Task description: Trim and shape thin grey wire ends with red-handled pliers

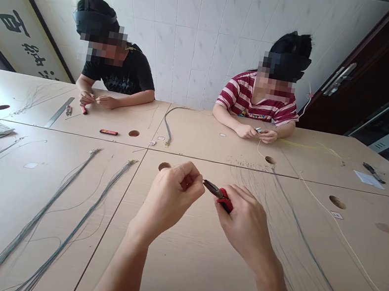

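Observation:
My right hand (247, 220) is wrapped round pliers (214, 189) with red and black handles. Their dark jaws point left and end close by the fingertips of my left hand (174, 194). Those fingers are pinched together; what they hold is too small to make out. Both hands are above the table's middle. To the left lie two long bundles of thin grey wires, a left bundle (45, 209) and a right bundle (89, 217), with small metallic-looking ends. On my right, loose thin wires (273, 229) fan out, along with a thicker grey strand (308, 236).
Across the table (194, 276) sit two people, one in a black shirt (131, 74), one in a striped shirt (239, 91), both handling small items. Red marker-like sticks (109, 132), a metal ruler (59, 112) and a utility knife (374, 172) lie there. Round holes (337, 202) pierce the tabletop.

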`<state>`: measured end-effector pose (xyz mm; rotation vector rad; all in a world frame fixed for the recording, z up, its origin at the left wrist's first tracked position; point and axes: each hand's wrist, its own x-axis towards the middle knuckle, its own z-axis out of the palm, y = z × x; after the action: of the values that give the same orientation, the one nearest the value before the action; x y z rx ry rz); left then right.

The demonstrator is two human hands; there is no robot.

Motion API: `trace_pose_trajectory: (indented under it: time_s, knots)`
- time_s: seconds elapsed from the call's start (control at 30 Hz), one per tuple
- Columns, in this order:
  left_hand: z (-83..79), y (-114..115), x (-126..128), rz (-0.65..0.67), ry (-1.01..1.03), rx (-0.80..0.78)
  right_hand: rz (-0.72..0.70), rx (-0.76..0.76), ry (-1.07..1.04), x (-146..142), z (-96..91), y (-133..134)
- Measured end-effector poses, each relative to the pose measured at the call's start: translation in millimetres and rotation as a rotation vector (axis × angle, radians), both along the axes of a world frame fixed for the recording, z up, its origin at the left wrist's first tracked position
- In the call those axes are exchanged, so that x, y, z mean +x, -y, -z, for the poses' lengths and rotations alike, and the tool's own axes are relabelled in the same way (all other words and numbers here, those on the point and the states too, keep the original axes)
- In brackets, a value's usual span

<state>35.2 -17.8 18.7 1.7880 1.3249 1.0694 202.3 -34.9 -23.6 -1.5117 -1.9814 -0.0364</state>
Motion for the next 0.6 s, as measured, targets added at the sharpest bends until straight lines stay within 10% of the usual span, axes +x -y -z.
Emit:
trace_pose_trajectory:
  time_s: [0.6]
  knots:
    - [1.3,-1.7,-1.3,0.014,-0.006,0.0,0.009,-0.024,0.003,-0.5,-1.7,-0.1]
